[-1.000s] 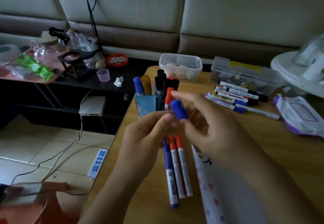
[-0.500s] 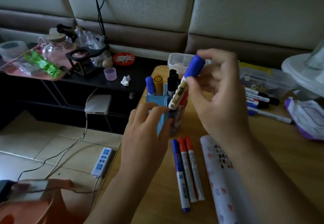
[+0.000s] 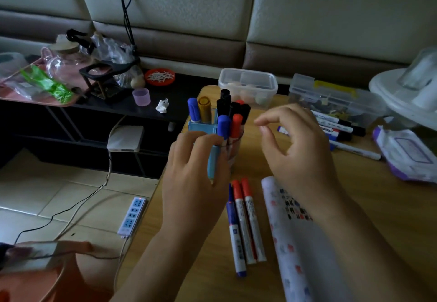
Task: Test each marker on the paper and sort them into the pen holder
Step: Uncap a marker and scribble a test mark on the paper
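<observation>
- At the far left edge of the counter (image 3: 208,278), the pen holder (image 3: 203,128) is gripped by the left hand (image 3: 194,171), whose fingers are curled round its blue wall.
- A blue-capped marker (image 3: 223,124) is stood upright inside it, beside a red-capped one (image 3: 236,122).
- Nothing is held by the right hand (image 3: 298,150), which hovers just to the right with its fingers loosely curled.
- Three markers (image 3: 243,226) are laid side by side nearer, next to the paper (image 3: 302,254).

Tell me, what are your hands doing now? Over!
Left hand grips the pen holder. Right hand empty. Front blue marker in holder. Three markers wait by paper.
</observation>
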